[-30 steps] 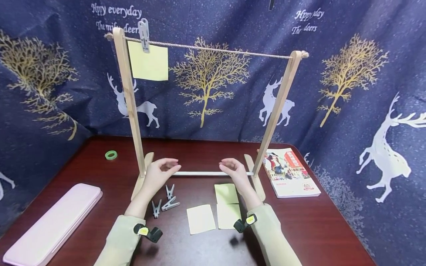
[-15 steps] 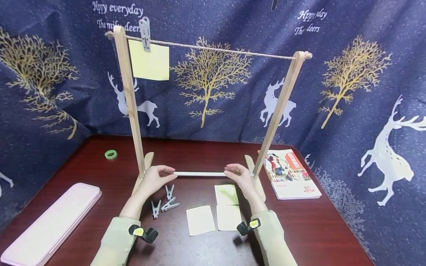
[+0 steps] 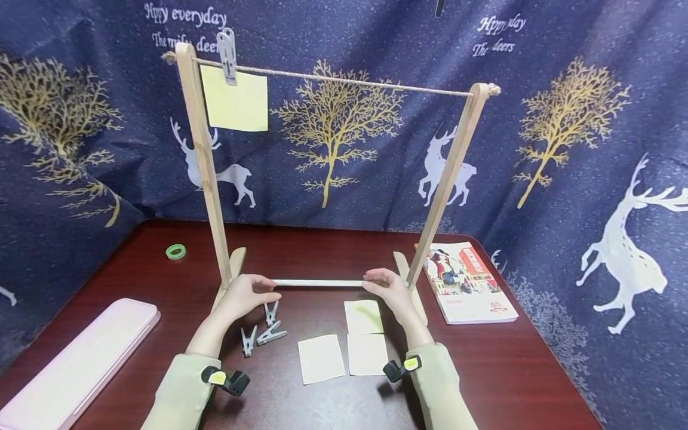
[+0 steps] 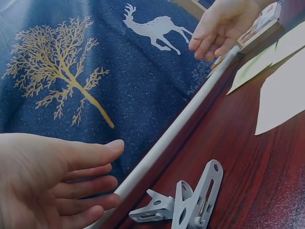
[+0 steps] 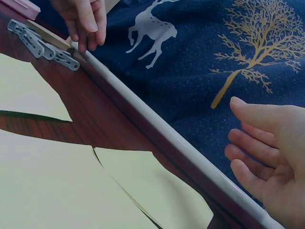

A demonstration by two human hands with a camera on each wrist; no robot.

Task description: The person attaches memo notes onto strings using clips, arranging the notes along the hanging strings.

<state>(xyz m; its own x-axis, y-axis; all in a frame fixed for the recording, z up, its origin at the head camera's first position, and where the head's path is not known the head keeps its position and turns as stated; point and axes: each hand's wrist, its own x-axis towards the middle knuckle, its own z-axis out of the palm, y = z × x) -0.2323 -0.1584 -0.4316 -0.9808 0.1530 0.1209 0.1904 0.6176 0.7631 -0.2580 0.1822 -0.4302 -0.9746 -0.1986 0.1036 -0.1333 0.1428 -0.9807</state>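
Note:
My left hand hovers by the left end of a white rod, its fingers loosely bent around nothing. At the rod's other end is my right hand, likewise relaxed, thumb apart from the fingers in the right wrist view. The rod joins the feet of a wooden frame. Along the frame's top runs a twine line, where a grey clothespin holds a yellow paper square. Several grey clothespins lie below my left hand. Paper squares lie on the table between my forearms.
A pink case lies at the left, with a green tape roll behind it. Right of the frame is a book on the dark red table. A blue patterned cloth hangs behind.
Both hands have drawn slightly apart and toward me, the left one moving left and the right one a little right. The clipped paper and the things on the table stay where they were.

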